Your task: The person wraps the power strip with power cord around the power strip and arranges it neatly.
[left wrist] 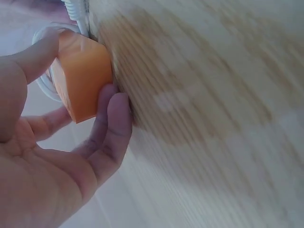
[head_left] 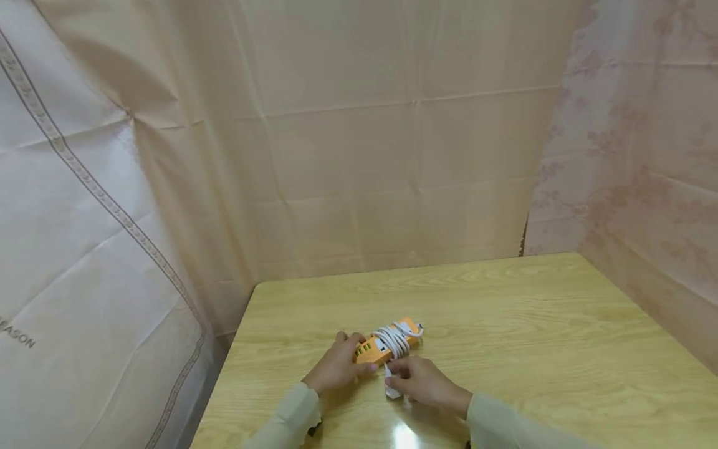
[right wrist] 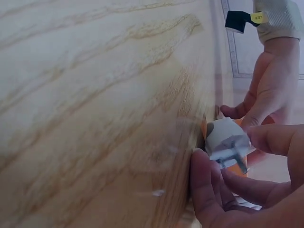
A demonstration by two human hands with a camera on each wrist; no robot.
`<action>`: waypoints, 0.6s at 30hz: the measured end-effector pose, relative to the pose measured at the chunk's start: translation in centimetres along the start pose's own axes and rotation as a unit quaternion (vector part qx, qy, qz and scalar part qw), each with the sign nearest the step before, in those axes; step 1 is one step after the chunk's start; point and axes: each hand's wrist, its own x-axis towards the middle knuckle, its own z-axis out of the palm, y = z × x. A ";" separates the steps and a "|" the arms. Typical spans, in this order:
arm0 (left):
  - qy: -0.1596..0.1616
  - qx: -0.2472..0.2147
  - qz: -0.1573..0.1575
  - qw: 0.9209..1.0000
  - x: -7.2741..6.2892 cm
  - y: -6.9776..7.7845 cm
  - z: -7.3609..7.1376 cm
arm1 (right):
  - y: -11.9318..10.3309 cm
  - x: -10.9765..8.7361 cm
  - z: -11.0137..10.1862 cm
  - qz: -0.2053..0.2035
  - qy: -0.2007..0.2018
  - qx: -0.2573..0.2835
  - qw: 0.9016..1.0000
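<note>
An orange power strip (head_left: 370, 353) lies slantwise on the table, with its white cord (head_left: 394, 340) wound several times round its middle. My left hand (head_left: 339, 365) grips the strip's near left end, thumb on one side and fingers on the other; in the left wrist view the orange end (left wrist: 88, 78) sits between them. Just right of it, my right hand (head_left: 426, 381) pinches the white plug (head_left: 392, 388) at the cord's end. The right wrist view shows the plug's metal pins (right wrist: 230, 159) between thumb and fingers of that hand.
The wood-grain table (head_left: 505, 324) stretches behind and to the right of the strip. Beige cloth (head_left: 392, 156) hangs along the back edge, a flowered cloth (head_left: 645, 187) on the right, and a pale cloth (head_left: 101, 280) on the left.
</note>
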 end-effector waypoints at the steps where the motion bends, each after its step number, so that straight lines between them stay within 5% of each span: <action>1: 0.000 0.003 0.002 1.000 0.0 -0.1 0.0 | 0.0 0.0 0.0 0.001 -0.001 -0.001 1.000; 10: 0.020 0.007 -0.029 0.999 0.1 -0.3 -0.5 | -0.4 -0.4 -0.2 -0.026 0.010 -0.019 0.999; 18: 0.021 0.022 -0.035 0.999 0.0 -0.2 -0.6 | -0.5 -0.6 -1.1 -0.056 0.035 -0.099 0.993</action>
